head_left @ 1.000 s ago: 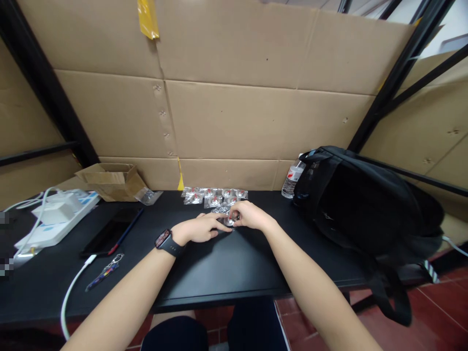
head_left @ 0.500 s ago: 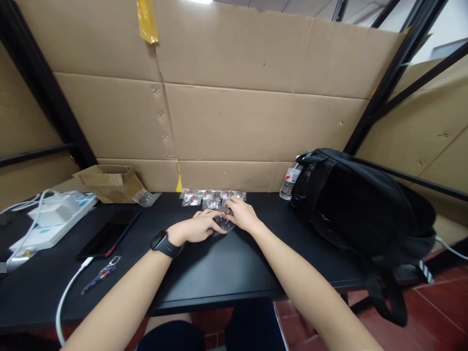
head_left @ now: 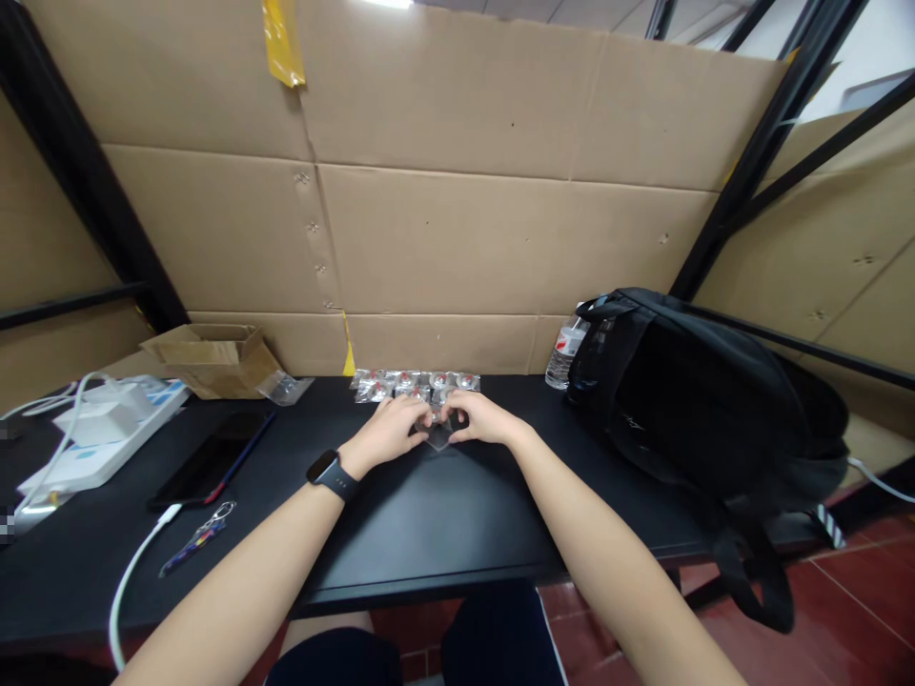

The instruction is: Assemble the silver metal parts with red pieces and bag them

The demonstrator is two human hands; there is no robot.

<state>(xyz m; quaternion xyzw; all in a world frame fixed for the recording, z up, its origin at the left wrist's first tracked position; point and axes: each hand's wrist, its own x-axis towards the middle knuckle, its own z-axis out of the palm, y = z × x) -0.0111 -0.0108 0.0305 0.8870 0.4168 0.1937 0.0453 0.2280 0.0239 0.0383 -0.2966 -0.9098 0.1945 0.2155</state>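
Both hands meet at a small clear plastic bag [head_left: 438, 440] on the black table. What is inside it is mostly hidden by my fingers. My left hand [head_left: 392, 431], with a dark watch on its wrist, has its curled fingers on the bag's left side. From the right, my right hand [head_left: 484, 417] bends its fingers and thumb onto the other side. Just behind the hands, several clear packets [head_left: 377, 389] with silvery round pieces and red spots lie in two rows; my fingers partly cover the nearer row.
Left on the table [head_left: 429, 534] are an open cardboard box [head_left: 214, 367], a plastic bag [head_left: 284, 387], a power strip [head_left: 107, 448], a phone [head_left: 214, 457] on a white cable and a keyring [head_left: 200, 538]. Right stand a water bottle [head_left: 564, 354] and a black backpack [head_left: 701, 400]. Cardboard walls the back.
My left hand has moved slightly up and right, and its outstretched fingers have curled. My right hand has slid a little down and right, with fingers more bent around the bag.
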